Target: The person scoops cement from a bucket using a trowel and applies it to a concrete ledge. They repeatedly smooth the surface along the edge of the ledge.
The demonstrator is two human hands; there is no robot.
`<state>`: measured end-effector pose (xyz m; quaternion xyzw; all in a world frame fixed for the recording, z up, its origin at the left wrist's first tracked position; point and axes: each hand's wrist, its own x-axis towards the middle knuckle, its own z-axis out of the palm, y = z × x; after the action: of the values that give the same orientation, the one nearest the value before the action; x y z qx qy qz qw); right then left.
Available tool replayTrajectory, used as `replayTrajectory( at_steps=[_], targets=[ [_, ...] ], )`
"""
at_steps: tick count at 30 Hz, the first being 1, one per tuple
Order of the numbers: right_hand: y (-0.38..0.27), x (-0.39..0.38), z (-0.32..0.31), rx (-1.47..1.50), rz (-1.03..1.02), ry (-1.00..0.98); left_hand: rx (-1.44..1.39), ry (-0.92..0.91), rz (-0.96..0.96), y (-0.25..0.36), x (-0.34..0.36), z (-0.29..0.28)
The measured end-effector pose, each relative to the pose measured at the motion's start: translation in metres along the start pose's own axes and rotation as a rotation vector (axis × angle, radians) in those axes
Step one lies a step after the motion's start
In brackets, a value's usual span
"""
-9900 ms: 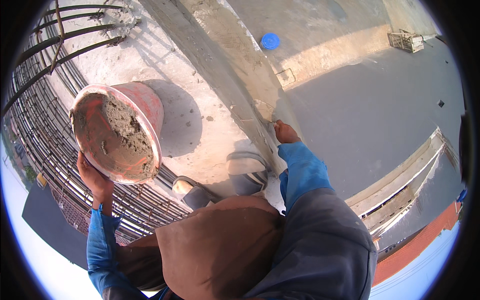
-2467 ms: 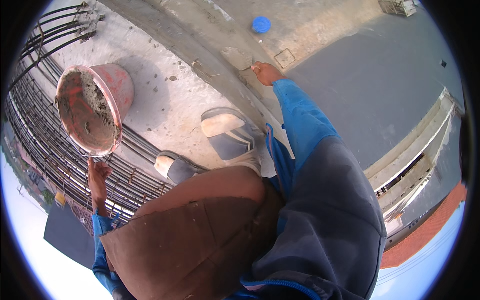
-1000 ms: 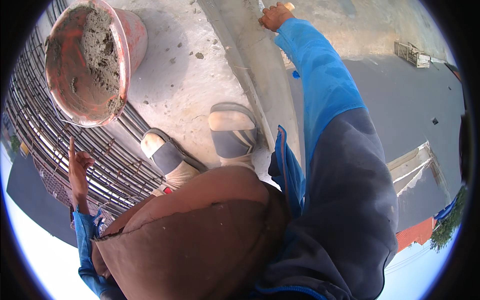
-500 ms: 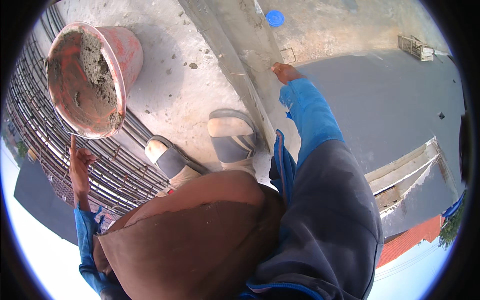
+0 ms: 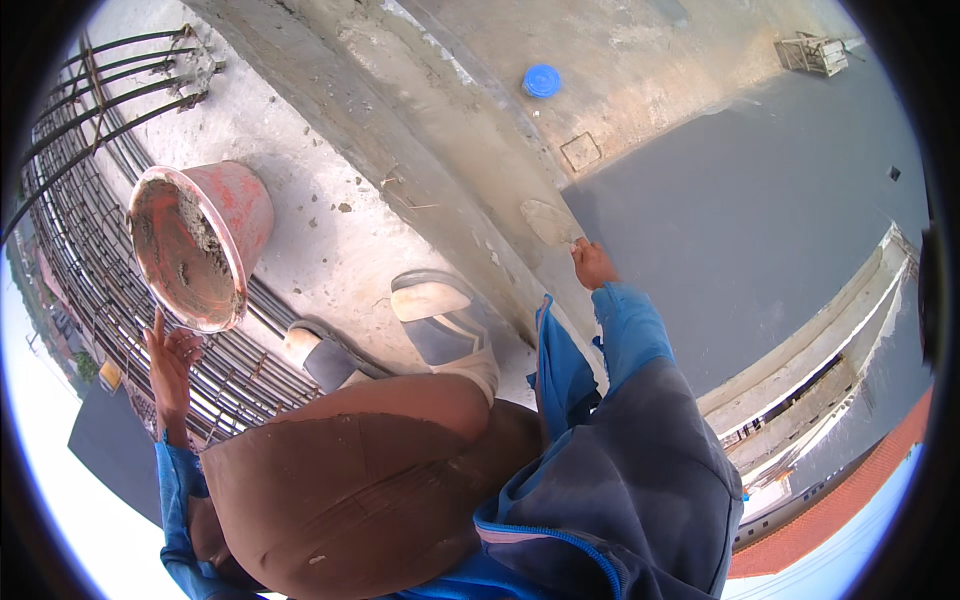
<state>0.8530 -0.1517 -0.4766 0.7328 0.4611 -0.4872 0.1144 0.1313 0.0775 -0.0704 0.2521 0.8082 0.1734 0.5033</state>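
Note:
My right hand (image 5: 592,265) is shut on the handle of a trowel (image 5: 550,222), whose mortar-smeared blade lies against the grey plastered edge of the concrete ledge (image 5: 440,150). My left hand (image 5: 170,355) is open with fingers apart, just under the rim of a red bucket (image 5: 200,240); whether it touches the rim is unclear. The bucket, smeared inside with grey mortar, stands tilted on the slab beside the steel bars. My two shoes (image 5: 440,320) rest on the slab between the bucket and the ledge edge.
Rows of steel reinforcing bars (image 5: 90,260) run along the left. Beyond the ledge is a drop to a grey roof (image 5: 760,230), with a blue round lid (image 5: 541,80), a square hatch (image 5: 580,152) and a crate (image 5: 812,55) on the surface below.
My right hand has drawn the trowel back along the ledge edge toward my body. My left hand stays open beside the bucket, which it held up about ten seconds ago.

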Motion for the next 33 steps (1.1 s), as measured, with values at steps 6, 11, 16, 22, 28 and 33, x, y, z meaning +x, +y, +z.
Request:
replayTrajectory(
  at_steps=[6,11,16,22,28,33],
  targets=[
    [-0.129,0.089,0.005,0.282,-0.1,0.169,-0.025,-0.052,0.021,0.014,0.024,0.006],
    [-0.1,0.064,0.028,0.234,0.109,0.015,-0.026,-0.103,0.057,0.023,0.033,-0.004],
    [0.007,-0.05,0.085,0.135,0.398,0.038,-0.065,-0.144,0.056,0.019,0.039,-0.025],
    [0.078,-0.126,0.078,0.107,0.426,0.159,-0.245,-0.019,-0.023,0.019,0.038,0.039],
    [-0.125,-0.081,-0.079,0.306,-0.119,0.362,-0.419,0.121,0.25,0.022,0.043,0.072],
    [-0.373,-0.113,-0.229,-0.012,-0.868,0.557,-0.63,-0.045,0.517,0.039,0.084,0.055]
  ],
)
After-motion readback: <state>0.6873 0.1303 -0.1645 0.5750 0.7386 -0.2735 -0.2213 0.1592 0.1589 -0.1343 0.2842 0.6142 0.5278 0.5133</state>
